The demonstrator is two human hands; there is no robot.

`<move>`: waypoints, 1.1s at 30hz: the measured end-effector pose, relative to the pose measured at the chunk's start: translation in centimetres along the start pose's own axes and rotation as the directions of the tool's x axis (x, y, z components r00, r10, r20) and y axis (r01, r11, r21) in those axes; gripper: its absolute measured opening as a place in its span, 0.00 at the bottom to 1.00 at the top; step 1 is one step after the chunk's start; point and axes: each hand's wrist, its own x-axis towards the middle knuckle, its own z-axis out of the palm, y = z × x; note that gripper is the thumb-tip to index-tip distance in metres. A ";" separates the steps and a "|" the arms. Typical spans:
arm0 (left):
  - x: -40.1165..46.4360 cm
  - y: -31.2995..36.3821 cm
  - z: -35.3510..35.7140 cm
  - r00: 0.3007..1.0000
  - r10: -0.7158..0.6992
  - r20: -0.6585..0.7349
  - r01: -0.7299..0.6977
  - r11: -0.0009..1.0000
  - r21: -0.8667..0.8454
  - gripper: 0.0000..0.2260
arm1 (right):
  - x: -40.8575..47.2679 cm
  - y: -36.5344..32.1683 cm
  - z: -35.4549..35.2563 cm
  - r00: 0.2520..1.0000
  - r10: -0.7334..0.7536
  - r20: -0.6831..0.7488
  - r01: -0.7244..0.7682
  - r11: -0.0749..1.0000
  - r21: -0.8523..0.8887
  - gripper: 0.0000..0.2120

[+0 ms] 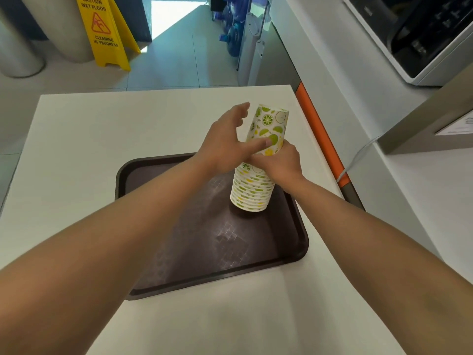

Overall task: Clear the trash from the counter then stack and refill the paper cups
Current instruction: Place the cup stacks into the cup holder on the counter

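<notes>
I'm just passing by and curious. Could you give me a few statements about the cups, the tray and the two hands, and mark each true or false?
1. The stack of paper cups stands upside down on the brown tray. True.
2. The right hand has a grip on the stack. True.
3. The left hand is a closed fist. False: its fingers are spread, thumb touching the top cup.
4. The cups are plain white. False: they carry a lime and lemon print.
5. A yellow wet floor sign stands beyond the counter. True.

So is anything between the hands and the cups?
No. The right hand already grips the cup stack on the tray, and the left hand touches it with its thumb, other fingers spread open.
</notes>
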 end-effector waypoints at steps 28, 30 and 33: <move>-6.0 14.0 10.9 0.897 0.240 0.370 -0.239 0.970 -0.050 0.25 | -15.9 5.9 -25.7 0.868 0.493 -0.050 -0.443 0.817 0.370 0.34; -5.6 16.5 13.1 0.870 0.282 0.405 -0.274 0.958 -0.080 0.24 | -16.9 6.6 -29.7 0.855 0.506 -0.112 -0.432 0.816 0.385 0.38; -4.9 20.4 16.7 0.822 0.343 0.455 -0.341 0.936 -0.090 0.25 | -17.9 7.8 -35.6 0.825 0.521 -0.219 -0.401 0.813 0.423 0.37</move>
